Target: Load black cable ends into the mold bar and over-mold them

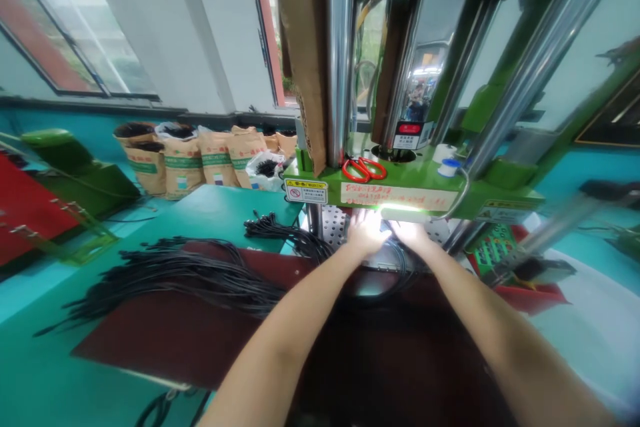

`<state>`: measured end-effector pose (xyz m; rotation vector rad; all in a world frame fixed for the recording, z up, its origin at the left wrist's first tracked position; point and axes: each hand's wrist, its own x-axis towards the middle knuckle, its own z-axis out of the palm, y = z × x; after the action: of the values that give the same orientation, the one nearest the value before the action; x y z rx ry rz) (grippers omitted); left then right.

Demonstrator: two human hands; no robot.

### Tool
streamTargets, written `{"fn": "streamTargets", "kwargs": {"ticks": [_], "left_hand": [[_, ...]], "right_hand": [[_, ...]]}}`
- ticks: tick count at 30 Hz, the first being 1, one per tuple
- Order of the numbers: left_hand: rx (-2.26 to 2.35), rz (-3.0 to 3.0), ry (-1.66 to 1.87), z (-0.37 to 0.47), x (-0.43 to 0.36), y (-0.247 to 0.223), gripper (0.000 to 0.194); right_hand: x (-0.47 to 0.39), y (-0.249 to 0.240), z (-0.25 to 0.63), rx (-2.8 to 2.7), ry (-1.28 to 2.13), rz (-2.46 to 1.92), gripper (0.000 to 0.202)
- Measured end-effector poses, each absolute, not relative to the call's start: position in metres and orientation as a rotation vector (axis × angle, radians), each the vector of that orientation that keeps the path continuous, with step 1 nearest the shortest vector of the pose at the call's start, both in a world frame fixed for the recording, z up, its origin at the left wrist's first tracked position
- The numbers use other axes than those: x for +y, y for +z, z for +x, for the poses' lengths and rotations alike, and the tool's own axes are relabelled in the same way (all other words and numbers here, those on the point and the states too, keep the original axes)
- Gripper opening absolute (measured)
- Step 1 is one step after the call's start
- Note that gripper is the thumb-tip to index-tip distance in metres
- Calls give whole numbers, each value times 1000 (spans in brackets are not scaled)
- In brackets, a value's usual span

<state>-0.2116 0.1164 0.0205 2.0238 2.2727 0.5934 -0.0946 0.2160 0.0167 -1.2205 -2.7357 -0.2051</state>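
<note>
Both of my arms reach forward under the green press head, into the bright light of a lamp [407, 213]. My left hand [367, 235] is over the metal bed, its fingers bent and partly washed out by glare. Close beside it on the right, my right hand [411, 233] has its fingers pointing inward and closed. Black cables [400, 260] run from between the hands and curve down toward me over the bed's front edge. What lies between the fingertips is hidden by glare.
Bundled black cables [185, 273] lie on a dark red board [150, 333] at left. Red-handled scissors [364, 169] rest on the green press [320, 177], beside white spools [449, 168]. Steel columns [340, 53] rise above. Paper sacks [185, 167] stand by the wall.
</note>
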Motion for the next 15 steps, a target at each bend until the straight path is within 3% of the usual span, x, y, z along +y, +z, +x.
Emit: {"fn": "streamTargets", "kwargs": {"ticks": [7,15], "left_hand": [[1777,2367,844,-174,6,18,38],[1704,2253,972,-173,-11,-6,32]], "right_hand": [[199,15,-111,-2755,-355,-1217,32],[209,4,-117,-2771,-392,-1236,31]]}}
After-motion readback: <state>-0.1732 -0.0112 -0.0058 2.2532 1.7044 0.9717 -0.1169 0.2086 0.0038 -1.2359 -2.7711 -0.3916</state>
